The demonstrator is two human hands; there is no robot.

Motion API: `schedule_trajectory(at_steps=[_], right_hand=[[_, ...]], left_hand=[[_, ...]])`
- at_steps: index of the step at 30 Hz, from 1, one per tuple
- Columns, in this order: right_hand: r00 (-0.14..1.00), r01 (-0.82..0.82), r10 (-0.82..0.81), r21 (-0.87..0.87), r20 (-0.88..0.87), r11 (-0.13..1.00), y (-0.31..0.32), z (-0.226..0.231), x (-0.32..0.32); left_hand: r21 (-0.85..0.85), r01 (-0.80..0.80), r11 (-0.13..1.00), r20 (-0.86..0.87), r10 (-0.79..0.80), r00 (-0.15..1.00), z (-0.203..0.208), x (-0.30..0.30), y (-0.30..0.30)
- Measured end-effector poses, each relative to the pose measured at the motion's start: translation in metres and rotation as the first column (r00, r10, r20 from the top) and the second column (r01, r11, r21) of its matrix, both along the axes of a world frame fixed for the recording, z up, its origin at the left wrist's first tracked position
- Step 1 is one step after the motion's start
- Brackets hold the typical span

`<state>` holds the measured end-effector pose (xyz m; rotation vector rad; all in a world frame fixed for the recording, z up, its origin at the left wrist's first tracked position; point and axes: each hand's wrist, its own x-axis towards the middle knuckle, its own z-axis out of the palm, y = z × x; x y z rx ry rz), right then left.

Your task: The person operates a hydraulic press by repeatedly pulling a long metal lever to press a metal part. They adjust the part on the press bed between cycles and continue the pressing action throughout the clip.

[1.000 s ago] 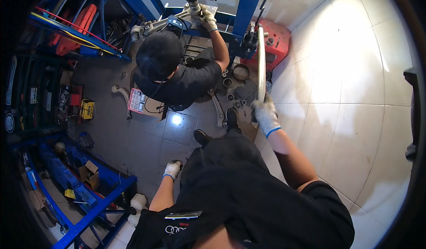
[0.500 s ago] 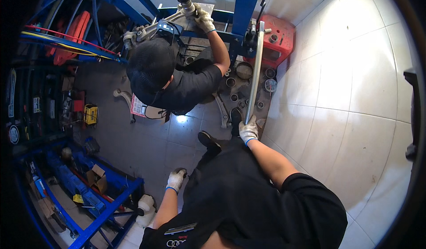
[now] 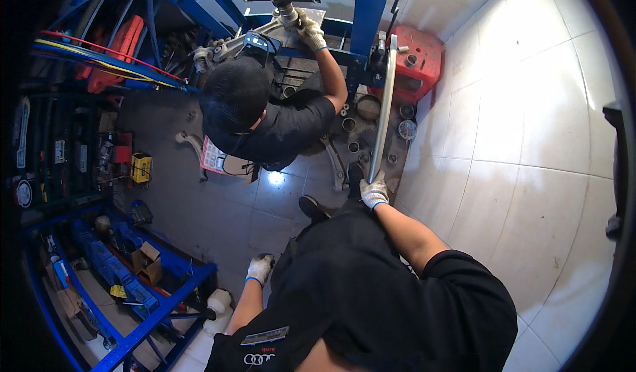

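Note:
My right hand [image 3: 374,192], in a pale work glove, is wrapped around the lower end of a long metal lever bar [image 3: 385,110]. The bar slants up and away to the side of a blue press frame [image 3: 372,14]. Beside my left thigh hangs my gloved left hand [image 3: 260,268], its fingers loosely bent and nothing visible in them. Ahead of me a co-worker [image 3: 278,130] crouches at the press. That person's gloved hand [image 3: 311,31] touches a metal suspension arm [image 3: 228,46] under the press ram [image 3: 285,13].
A red plastic stool [image 3: 427,57] stands by the tiled wall [image 3: 503,120] at right. Several metal rings and a round tin [image 3: 368,107] lie on the floor near my feet. Another suspension arm [image 3: 336,163] lies there. A blue steel frame [image 3: 165,306] fills the lower left.
The view has shifted slightly. My right hand keeps its grip on the lever bar, and my left hand still hangs at my side. The co-worker's hand stays at the suspension arm.

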<state>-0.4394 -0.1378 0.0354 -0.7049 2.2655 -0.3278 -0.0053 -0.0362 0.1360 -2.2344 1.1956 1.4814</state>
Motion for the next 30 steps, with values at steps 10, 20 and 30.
schedule_trajectory(at_steps=[10,20,30], right_hand=[[0.048,0.688,-0.013,-0.024,0.999,0.726,-0.078,0.264,-0.043],[0.636,0.557,-0.375,-0.066,0.674,0.828,-0.070,0.239,-0.024],[0.718,0.507,-0.287,-0.194,0.634,0.840,-0.045,0.198,-0.012]], left_hand=[[-0.180,-0.285,0.941,-0.170,0.256,0.952,-0.039,0.005,-0.024],[-0.145,-0.143,0.979,-0.004,0.144,0.990,-0.023,-0.026,-0.037],[-0.051,-0.457,0.888,-0.146,0.446,0.883,-0.041,-0.035,-0.024]])
